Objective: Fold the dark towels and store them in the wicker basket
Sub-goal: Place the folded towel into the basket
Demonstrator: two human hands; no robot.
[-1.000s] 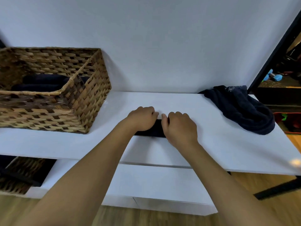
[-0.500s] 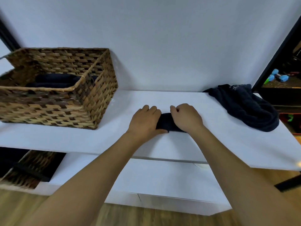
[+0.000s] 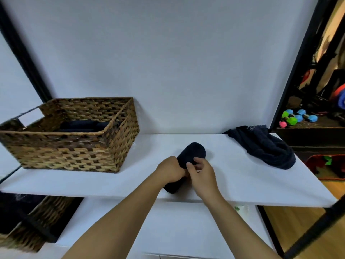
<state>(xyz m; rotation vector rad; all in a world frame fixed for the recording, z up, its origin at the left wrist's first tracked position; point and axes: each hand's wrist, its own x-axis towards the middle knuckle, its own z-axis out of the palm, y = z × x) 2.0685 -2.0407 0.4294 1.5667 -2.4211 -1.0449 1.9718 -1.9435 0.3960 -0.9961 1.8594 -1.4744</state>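
Rolled dark towel (image 3: 192, 156) on the white desk (image 3: 242, 180), right of the wicker basket (image 3: 78, 146); left hand (image 3: 171, 170) and right hand (image 3: 202, 173) curl their fingers (image 3: 190, 166) around its near end. Soft and light, it likely unrolls unless gripped around the middle

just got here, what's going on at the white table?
A person is putting dark towels away. Both hands, left hand and right hand, grip a rolled dark towel on the white table. The wicker basket at the left already holds folded dark towels. One crumpled towel waits at the right.
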